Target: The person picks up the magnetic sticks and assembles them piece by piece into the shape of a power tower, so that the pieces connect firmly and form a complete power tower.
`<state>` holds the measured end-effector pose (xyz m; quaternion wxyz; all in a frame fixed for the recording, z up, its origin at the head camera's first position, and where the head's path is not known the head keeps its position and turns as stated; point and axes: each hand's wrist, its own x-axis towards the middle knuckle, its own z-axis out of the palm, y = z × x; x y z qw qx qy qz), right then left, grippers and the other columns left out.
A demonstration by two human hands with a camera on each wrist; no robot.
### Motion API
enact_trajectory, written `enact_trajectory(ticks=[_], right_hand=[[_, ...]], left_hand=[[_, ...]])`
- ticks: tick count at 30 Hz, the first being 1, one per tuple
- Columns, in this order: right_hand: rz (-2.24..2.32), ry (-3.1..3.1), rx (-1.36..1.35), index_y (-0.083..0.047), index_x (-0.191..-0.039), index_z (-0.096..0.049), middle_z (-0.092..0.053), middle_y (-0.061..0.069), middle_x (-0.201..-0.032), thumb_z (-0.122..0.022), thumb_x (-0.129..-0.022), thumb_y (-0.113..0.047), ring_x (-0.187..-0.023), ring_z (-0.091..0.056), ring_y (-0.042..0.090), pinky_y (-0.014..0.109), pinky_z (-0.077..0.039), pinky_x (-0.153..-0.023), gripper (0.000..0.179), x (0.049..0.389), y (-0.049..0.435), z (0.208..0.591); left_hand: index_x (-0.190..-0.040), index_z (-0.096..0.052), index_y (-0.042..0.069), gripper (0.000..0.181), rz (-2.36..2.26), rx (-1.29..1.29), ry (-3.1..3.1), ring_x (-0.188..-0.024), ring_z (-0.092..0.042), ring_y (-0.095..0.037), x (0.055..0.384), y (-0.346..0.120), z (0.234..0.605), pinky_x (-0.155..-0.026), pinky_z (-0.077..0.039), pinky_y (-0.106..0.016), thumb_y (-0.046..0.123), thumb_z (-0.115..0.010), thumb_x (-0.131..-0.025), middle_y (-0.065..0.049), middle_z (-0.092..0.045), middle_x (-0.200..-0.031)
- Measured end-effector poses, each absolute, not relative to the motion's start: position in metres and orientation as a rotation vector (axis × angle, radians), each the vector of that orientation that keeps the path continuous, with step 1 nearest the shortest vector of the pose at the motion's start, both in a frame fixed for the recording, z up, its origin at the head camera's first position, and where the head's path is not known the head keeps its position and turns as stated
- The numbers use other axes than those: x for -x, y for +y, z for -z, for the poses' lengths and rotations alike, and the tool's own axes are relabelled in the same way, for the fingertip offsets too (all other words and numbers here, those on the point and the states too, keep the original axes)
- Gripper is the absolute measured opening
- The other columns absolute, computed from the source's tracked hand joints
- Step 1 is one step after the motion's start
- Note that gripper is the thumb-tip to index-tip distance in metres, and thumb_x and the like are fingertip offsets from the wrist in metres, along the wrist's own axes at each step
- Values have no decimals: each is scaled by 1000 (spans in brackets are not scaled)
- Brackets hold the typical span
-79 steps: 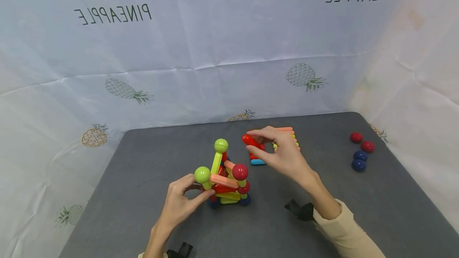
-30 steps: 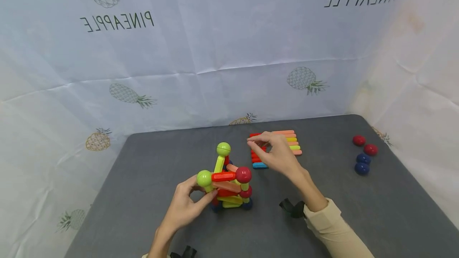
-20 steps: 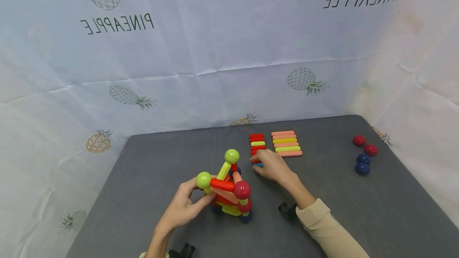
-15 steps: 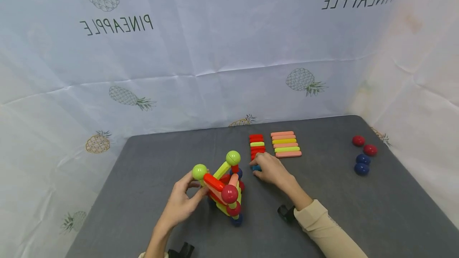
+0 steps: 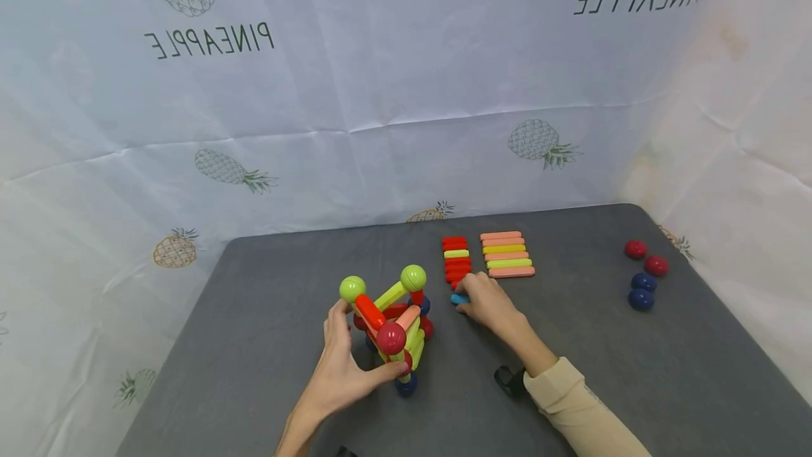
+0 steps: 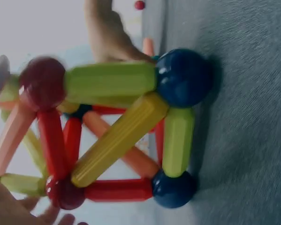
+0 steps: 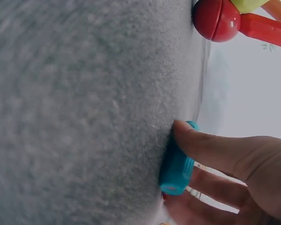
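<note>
My left hand grips a tower of magnetic sticks and balls, thumb at the near side, fingers at the left. Two green balls and a dark red ball top it; dark blue balls form its feet on the table. A red stick links the left green ball to the dark red ball at the top. To the right, my right hand pinches a blue magnetic stick between thumb and fingers, low at the tabletop. Part of that stick is hidden by the hand in the head view.
Behind my right hand lies a column of short red sticks with one yellow-green among them. Beside it is a column of longer salmon and yellow sticks. Two red balls and two blue balls rest near the table's right edge.
The red stick my right hand held now spans the tower's top. My right hand has come down to the blue stick. My left hand has turned the tower, bringing its dark red ball forward.
</note>
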<state>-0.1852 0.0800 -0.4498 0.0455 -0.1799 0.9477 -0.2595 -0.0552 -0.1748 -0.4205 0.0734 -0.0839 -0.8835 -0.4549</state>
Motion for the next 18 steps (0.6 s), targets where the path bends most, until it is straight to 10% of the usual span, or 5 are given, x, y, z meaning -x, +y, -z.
enact_trajectory(ticks=[7, 18], right_hand=[[921, 3038, 628, -5, -106, -80, -76, 6, -94, -86, -81, -15, -74, -63, 15, 28, -54, -65, 27, 177, 91, 418], [1700, 2640, 1614, -7, -112, -78, -72, 3, -99, -86, -77, 0, -79, -63, 8, 19, -50, -64, 37, 132, 95, 340]], left_hand=[[-146, -32, 10, 108, 1292, 119, -2670, -124, -35, -13, 55, -158, 421, -99, -49, -52, 42, -94, -63, -6, -40, -135], [-162, -22, 15, 108, 1374, 577, -2649, -132, -52, -23, 65, -176, 425, -107, -49, -52, 23, -87, -76, -6, -47, -150]])
